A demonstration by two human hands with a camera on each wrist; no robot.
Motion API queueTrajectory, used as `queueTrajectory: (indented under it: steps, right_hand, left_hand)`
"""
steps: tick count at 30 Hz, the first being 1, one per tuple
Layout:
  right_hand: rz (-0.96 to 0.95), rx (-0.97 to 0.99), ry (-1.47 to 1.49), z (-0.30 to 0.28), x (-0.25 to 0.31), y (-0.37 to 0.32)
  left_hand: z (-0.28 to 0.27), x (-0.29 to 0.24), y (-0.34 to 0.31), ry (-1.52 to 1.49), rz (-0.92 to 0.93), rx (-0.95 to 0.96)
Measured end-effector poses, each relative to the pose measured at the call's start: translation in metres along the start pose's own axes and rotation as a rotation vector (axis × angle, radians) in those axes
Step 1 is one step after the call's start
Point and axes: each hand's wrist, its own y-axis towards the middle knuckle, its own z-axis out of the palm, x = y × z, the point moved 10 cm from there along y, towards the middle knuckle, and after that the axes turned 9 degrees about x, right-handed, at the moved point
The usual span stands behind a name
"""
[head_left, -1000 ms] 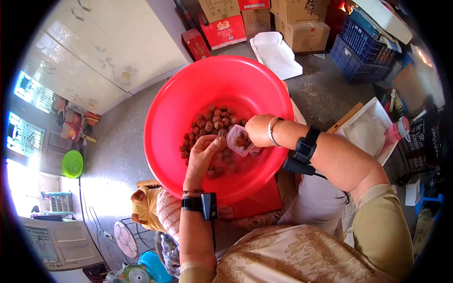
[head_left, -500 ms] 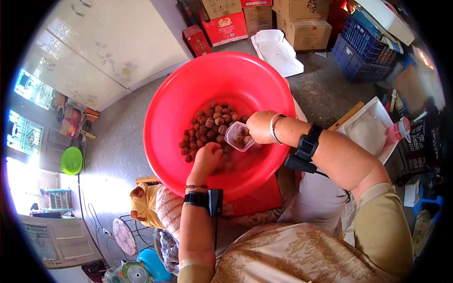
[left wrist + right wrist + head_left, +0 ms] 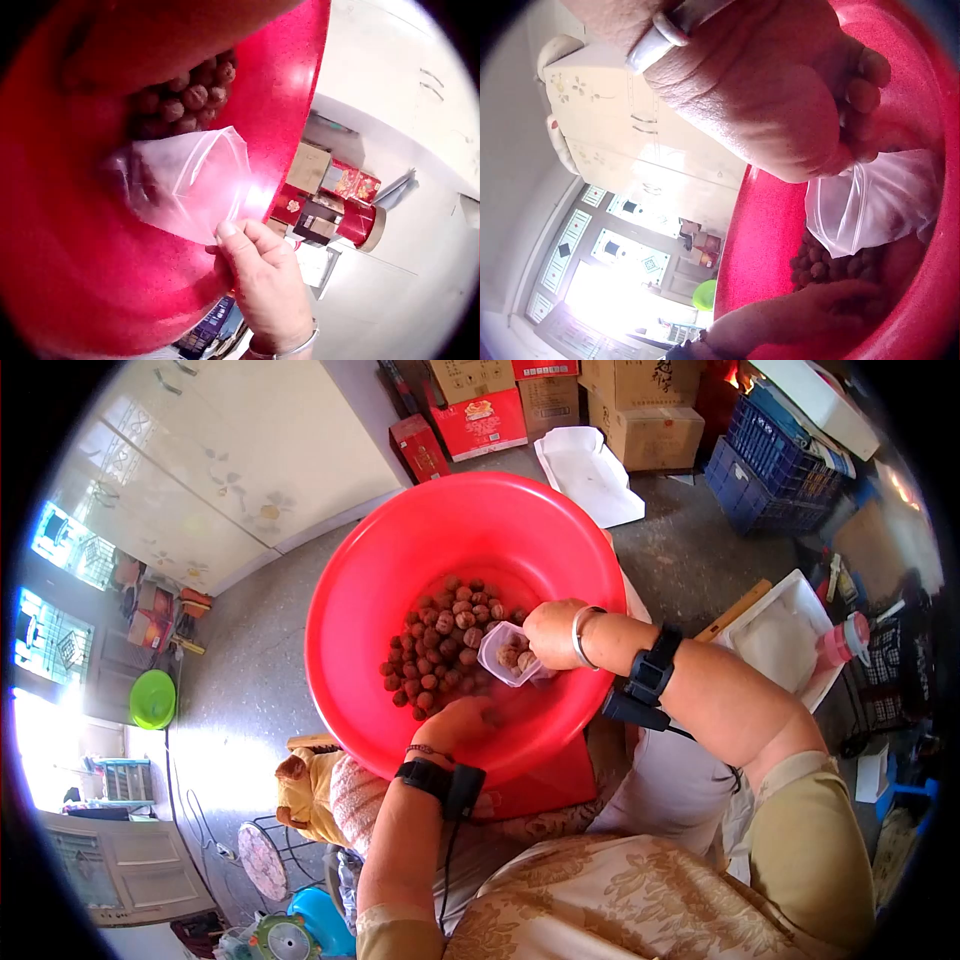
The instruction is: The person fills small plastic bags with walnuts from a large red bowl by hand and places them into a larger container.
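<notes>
Works over a wide, round, glossy red plastic basin (image 3: 338,585), with a heap of round, brown, wrinkled walnuts (image 3: 440,645) on its floor. Holds a small, see-through, soft plastic bag (image 3: 490,649) inside the basin, between the heap and the right-hand rim, with a few paler walnuts (image 3: 515,653) in it. Pinches the bag's edge between the thumb and fingers of the right hand (image 3: 555,632), above a smooth silver-coloured bangle (image 3: 578,637). Props the thin, creased film wide open, in an angular mouth turned up toward the head camera. In the left wrist view, runs lengthwise from the bright mouth at right to the darker end at left. Reaches low into the basin with the left hand (image 3: 470,722), near the heap's lower edge; blurred and shadowed at the fingertips, impossible to tell whether pinching anything. Beyond the far rim, on the grey floor, a shallow white tray (image 3: 590,478), near stacked brown cardboard boxes (image 3: 655,435). To the right of these, deep-blue lattice-sided plastic crates (image 3: 765,485), with flat things on top.
</notes>
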Motion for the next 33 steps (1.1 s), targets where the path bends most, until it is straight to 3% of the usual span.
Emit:
queueTrajectory:
  steps: [7,10,12,13,15,16,17,19,20,27,29,31,33]
  right_hand:
    - [0.022,0.020,-0.005,-0.002,-0.002,-0.002]
    - [0.030,0.019,0.000,-0.001,-0.004,-0.001]
    - [0.041,0.018,0.016,-0.001,-0.007,-0.001]
    - [0.041,0.004,0.028,-0.002,-0.008,0.000]
    - [0.043,-0.010,0.033,0.001,-0.010,0.003]
    - [0.041,-0.020,0.035,0.002,-0.011,0.006]
    - [0.039,-0.031,0.038,0.003,-0.013,0.008]
    - [0.040,-0.024,0.034,-0.002,-0.009,0.003]
    - [0.041,-0.019,0.036,-0.004,-0.008,0.000]
    - [0.035,-0.017,0.027,-0.003,-0.006,0.004]
    - [0.033,-0.011,0.023,-0.004,-0.005,0.004]
    - [0.035,-0.027,0.026,-0.003,-0.005,0.004]
    - [0.034,-0.045,0.029,-0.001,-0.008,0.007]
  left_hand:
    - [-0.003,-0.012,-0.001,0.112,-0.103,0.018]
    - [-0.019,-0.018,-0.010,0.116,-0.129,-0.061]
    - [-0.050,-0.007,-0.025,-0.205,-0.204,-0.351]
    - [-0.054,-0.011,-0.027,-0.208,-0.201,-0.355]
    - [-0.087,-0.017,-0.050,-0.500,-0.106,-0.672]
    - [-0.096,-0.024,-0.057,-0.585,-0.065,-0.720]
    - [-0.101,-0.033,-0.063,-0.589,-0.062,-0.724]
    - [-0.105,-0.055,-0.073,-0.956,0.060,-0.716]
    - [-0.108,-0.061,-0.073,-0.987,0.119,-0.714]
    - [-0.104,-0.085,-0.059,-0.917,0.142,-0.594]
    - [-0.102,-0.085,-0.053,-0.905,0.240,-0.567]
    - [-0.109,-0.087,-0.061,-0.854,0.240,-0.624]
    - [-0.099,-0.074,-0.065,-0.979,0.076,-0.550]
